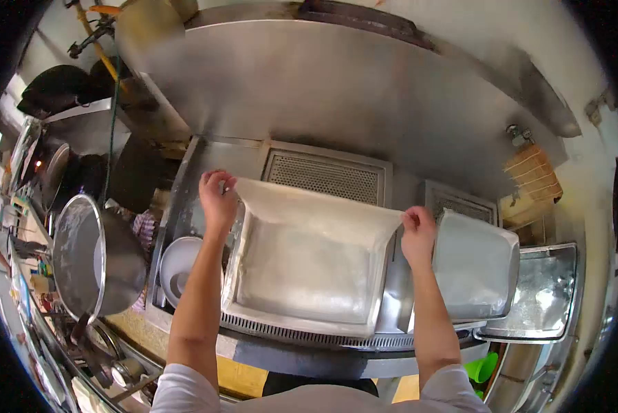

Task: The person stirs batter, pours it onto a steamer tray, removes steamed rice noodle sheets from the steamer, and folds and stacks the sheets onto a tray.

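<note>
A pale, thin cloth or sheet (316, 199) stretches between my two hands over a rectangular metal tray (302, 275) on the steel counter. Its upper left corner is pinched in my left hand (218, 196), whose fingers are closed. My right hand (417, 230) has closed fingers on the upper right corner. The sheet's far edge is pulled taut, and the sheet seems to line the tray, down to its near rim. Just right of my right hand lies a second tray (475, 265) with a pale surface.
A large metal pot (99, 258) stands at the left, beside a white bowl (179, 268). Perforated metal panels (326, 175) sit behind the tray. At the right are another metal tray (539, 292) and a wrapped orange bundle (532, 172). Green containers (483, 368) show below the counter.
</note>
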The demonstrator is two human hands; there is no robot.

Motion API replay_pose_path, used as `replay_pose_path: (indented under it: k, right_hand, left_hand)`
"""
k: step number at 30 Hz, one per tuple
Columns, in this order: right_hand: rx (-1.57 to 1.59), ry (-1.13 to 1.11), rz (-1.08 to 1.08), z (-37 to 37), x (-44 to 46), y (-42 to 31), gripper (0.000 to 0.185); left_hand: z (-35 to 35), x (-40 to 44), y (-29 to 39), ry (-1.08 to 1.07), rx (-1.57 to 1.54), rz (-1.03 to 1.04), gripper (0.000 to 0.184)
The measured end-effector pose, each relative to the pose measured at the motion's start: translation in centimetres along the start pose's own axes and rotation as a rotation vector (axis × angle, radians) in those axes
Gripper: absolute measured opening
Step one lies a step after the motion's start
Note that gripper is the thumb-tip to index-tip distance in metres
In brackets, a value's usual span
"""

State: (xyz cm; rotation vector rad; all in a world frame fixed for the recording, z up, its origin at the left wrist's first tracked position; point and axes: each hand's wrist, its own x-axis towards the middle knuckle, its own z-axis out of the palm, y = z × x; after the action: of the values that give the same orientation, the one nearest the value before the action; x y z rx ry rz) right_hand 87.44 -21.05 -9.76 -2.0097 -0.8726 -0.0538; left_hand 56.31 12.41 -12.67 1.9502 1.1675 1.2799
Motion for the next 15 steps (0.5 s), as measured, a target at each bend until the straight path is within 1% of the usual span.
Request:
replay_pose_path:
  k: [3,4,7,9,10,11,13,15]
  right_hand:
    - [0.107,0.015,-0.049,-5.1,-3.3,-6.6,0.007]
    - [0.137,0.015,-0.077,-6.8,-4.4,-8.6,0.007]
    - [0.124,0.042,-0.306,-11.2,-7.5,-12.9,0.009]
    - [0.146,0.023,-0.387,-13.5,-9.2,-15.1,0.009]
    - [0.166,0.012,-0.424,-14.7,-10.0,-16.4,0.010]
    - [0.188,-0.001,-0.459,-15.7,-10.8,-17.6,0.011]
    - [0.268,-0.016,-0.591,-17.2,-12.3,-20.2,0.012]
    - [0.290,-0.032,-0.712,-18.8,-13.8,-23.0,0.011]
  left_hand:
    - [-7.9,-3.7,5.2,0.123,0.088,0.134,0.006]
    - [-10.3,-5.3,6.9,0.172,0.089,0.140,0.007]
    - [-17.1,-10.4,11.4,0.317,0.117,0.156,0.010]
    - [-21.7,-14.3,13.7,0.407,0.169,0.156,0.012]
    - [-23.7,-16.1,14.3,0.431,0.128,0.117,0.014]
    - [-25.6,-18.0,15.3,0.483,0.104,0.128,0.015]
    - [-29.7,-21.8,16.8,0.534,0.082,0.081,0.015]
    - [-33.5,-25.8,18.8,0.608,0.007,-0.043,0.014]
